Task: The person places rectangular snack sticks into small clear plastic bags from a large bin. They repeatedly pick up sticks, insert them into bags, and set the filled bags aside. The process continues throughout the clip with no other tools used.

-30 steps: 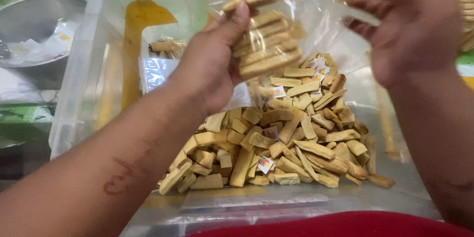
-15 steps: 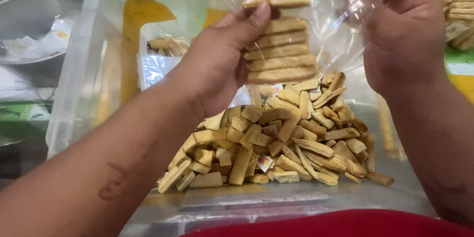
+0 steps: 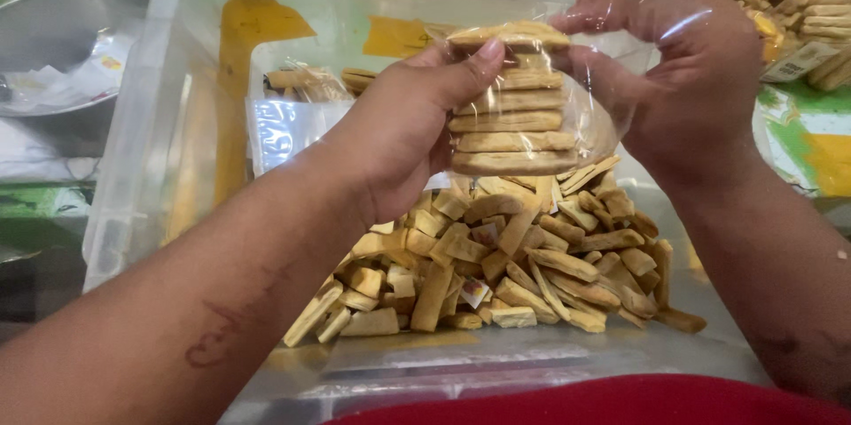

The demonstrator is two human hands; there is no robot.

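Both your hands grip one clear bag of stacked biscuit sticks.
Your left hand [image 3: 399,128] clasps the bag [image 3: 523,101] shut-fingered; your right hand [image 3: 687,70] pinches its film, above the loose sticks [image 3: 496,257] at the clear tub's [image 3: 160,79] near edge.

Quick count: two hands in the shot, left [image 3: 399,137] and right [image 3: 687,79]. One clear bag [image 3: 567,97] with a stack [image 3: 512,101] of roughly six biscuit sticks in it, hard to be exact through the plastic. One big clear tub [image 3: 177,79], and one loose pile [image 3: 505,257] inside, dozens of sticks, way too many to count. One metal bowl [image 3: 62,31] off to the left. At least one more packed bag [image 3: 798,0] up in the top right corner.
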